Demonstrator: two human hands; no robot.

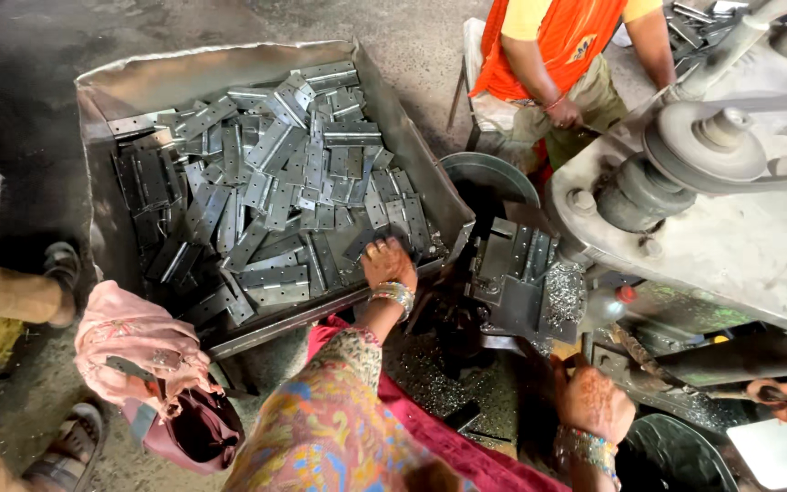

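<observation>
Across from you sits a person in an orange top [565, 36], one hand [563, 113] resting at the knee. To your right you have a grey pulley wheel [705, 138] atop the machine body [740, 246], with metal shavings [561, 293] heaped below it. At your left lie a pink cloth bag [143, 351] and someone's sandalled foot [63, 269] on the floor [20, 55].

one head-worn camera looks steeply down from close above, facing a metal bin [102, 100] ahead-left and a press machine [730, 237] at right; there is no second view.
</observation>
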